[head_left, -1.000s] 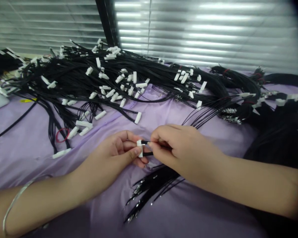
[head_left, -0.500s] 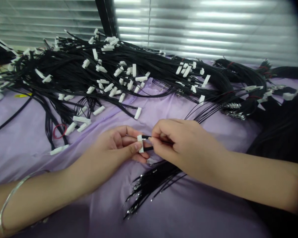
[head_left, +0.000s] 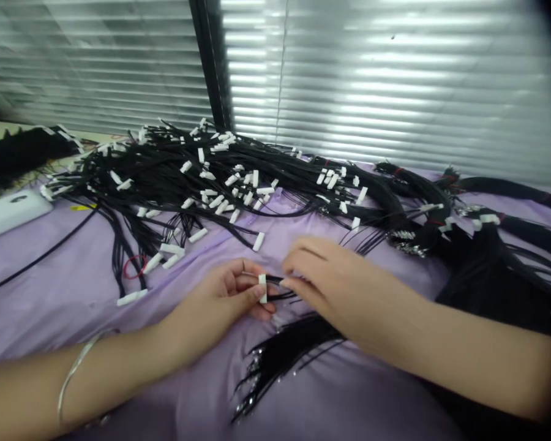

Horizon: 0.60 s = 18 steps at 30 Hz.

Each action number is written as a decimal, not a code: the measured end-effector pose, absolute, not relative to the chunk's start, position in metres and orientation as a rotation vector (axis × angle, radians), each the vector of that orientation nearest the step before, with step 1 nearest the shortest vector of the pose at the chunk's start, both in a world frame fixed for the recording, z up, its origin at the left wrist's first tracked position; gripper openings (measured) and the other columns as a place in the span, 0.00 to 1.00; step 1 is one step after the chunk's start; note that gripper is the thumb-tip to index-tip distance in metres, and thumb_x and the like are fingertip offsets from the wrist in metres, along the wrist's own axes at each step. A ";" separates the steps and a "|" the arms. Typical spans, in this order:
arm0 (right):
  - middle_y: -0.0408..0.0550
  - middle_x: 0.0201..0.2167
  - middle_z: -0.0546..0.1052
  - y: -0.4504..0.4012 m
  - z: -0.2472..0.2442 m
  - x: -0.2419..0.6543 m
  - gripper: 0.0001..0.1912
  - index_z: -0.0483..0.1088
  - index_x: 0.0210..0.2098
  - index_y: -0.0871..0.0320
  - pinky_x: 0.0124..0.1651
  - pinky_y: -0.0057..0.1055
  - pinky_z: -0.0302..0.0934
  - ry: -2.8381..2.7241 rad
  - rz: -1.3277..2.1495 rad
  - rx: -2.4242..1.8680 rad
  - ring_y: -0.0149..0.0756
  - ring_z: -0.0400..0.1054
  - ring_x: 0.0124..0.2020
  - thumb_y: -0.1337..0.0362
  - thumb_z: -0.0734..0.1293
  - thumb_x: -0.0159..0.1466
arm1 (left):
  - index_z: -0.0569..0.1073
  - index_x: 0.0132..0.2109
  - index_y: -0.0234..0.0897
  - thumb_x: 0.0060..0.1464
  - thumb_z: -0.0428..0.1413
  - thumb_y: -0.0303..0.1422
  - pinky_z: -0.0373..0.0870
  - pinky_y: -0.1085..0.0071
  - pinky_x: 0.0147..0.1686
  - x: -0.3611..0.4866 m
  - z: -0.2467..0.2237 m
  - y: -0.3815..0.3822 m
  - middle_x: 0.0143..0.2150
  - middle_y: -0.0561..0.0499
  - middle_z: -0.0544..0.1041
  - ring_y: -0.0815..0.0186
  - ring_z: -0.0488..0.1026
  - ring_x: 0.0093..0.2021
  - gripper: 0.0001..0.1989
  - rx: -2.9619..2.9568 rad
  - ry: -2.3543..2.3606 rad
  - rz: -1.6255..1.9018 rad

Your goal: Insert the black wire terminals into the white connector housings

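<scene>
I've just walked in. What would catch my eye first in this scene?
The big heap of black wires, dotted with white connectors, sprawls across a lilac cloth below bright window blinds. At the front, the left hand pinches one white connector, and the right hand sits right beside it.

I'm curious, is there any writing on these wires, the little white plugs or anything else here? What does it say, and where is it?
No word, brand or number can be read anywhere in this view.
The white plastic connector in the left hand shows no legible marking.
The white device at far left has a dark oval mark, too small and blurred to read.
The yellow strip is too small to tell.
</scene>
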State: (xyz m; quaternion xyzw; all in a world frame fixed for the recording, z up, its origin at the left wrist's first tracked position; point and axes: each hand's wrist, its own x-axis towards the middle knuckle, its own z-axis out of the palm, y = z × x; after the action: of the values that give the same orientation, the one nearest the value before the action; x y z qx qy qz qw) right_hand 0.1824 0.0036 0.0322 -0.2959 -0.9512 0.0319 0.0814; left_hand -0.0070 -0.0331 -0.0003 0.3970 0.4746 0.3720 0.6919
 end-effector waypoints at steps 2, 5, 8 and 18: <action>0.50 0.33 0.73 0.002 0.046 0.190 0.08 0.72 0.33 0.60 0.39 0.33 0.60 -2.881 0.012 -0.906 0.37 0.66 0.37 0.75 0.62 0.61 | 0.67 0.39 0.34 0.53 0.60 0.30 0.71 0.75 0.33 -0.007 0.001 -0.033 0.31 0.54 0.75 0.72 0.74 0.30 0.09 0.874 1.047 0.840; 0.46 0.27 0.72 -0.001 0.059 0.198 0.09 0.71 0.27 0.58 0.35 0.32 0.60 -3.014 0.028 -0.859 0.34 0.66 0.31 0.74 0.64 0.60 | 0.67 0.38 0.34 0.52 0.60 0.29 0.70 0.76 0.33 -0.008 0.000 -0.032 0.32 0.54 0.76 0.72 0.74 0.29 0.09 0.836 1.029 0.838; 0.45 0.26 0.72 -0.004 0.059 0.199 0.08 0.72 0.26 0.57 0.31 0.30 0.58 -3.068 0.064 -0.887 0.32 0.65 0.28 0.72 0.65 0.59 | 0.68 0.38 0.34 0.52 0.60 0.28 0.70 0.75 0.33 -0.009 -0.001 -0.031 0.31 0.54 0.75 0.72 0.74 0.29 0.08 0.813 1.032 0.837; 0.42 0.21 0.71 0.006 0.053 0.195 0.10 0.68 0.25 0.58 0.28 0.28 0.52 -2.903 0.351 -1.198 0.30 0.64 0.23 0.69 0.62 0.63 | 0.70 0.38 0.35 0.53 0.61 0.30 0.70 0.76 0.35 -0.010 0.002 -0.032 0.32 0.54 0.75 0.72 0.74 0.31 0.08 0.836 1.031 0.814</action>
State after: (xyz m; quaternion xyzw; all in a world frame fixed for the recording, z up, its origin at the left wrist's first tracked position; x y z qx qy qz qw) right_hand 0.1945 0.0060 0.0526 -0.3790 -0.9187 0.1111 -0.0092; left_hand -0.0097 -0.0319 0.0021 0.3771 0.4648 0.3672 0.7120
